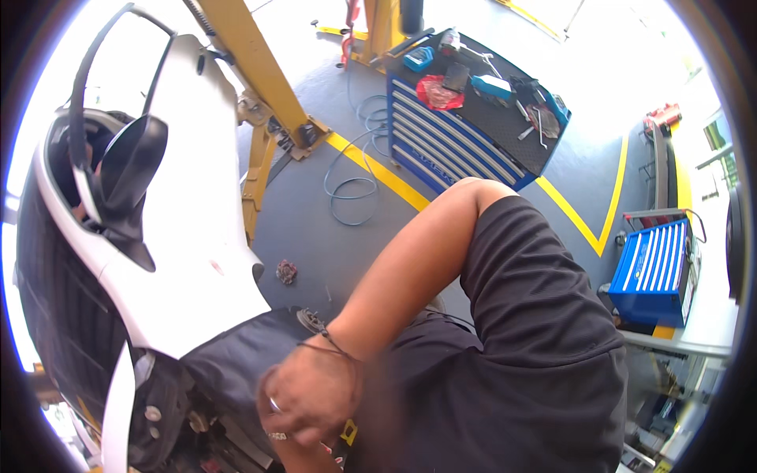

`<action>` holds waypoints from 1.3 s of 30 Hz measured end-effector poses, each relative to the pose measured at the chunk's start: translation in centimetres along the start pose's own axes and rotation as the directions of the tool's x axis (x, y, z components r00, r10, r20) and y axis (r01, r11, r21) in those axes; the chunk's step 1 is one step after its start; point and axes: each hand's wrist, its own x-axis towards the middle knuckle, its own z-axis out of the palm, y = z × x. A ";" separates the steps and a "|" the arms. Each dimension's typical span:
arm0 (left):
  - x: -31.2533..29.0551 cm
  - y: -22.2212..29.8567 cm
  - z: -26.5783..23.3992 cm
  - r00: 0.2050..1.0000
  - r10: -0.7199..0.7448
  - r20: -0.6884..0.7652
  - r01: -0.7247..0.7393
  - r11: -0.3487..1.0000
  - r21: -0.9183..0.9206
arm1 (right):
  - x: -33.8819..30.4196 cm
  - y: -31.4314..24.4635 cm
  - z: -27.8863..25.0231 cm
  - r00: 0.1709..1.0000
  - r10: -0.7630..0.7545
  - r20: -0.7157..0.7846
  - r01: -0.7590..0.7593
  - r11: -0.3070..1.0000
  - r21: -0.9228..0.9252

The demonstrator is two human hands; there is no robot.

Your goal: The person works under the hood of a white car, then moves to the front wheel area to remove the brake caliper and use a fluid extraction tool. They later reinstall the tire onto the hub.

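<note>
My right hand (311,394) reaches down at the lower middle, its fingers curled and a ring on one finger. A dark cord circles that wrist. Whatever the curled fingers hold is hidden from view. Just beneath it shows part of my left hand or forearm (303,457), cut off by the lower edge, with its fingers hidden. A small yellow and dark object (348,431) shows beside them, too covered to name. Both are next to a black fender cover (244,347) draped over the white car body (201,236). Engine bay parts (197,422) lie to the left.
A yellow lift post (260,67) stands behind the car. Beyond it, a blue tool chest (453,150) carries tools, bottles and a red cloth. A thin hose (351,185) coils on the floor near a small round part (286,272). Another blue tool cabinet (650,264) stands right.
</note>
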 end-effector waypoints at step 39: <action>29.4 5.1 21.1 0.965 0.170 -0.201 -0.194 0.975 -0.107 | -43.1 -3.9 -29.5 -0.515 0.356 -0.780 -0.346 -0.919 -0.191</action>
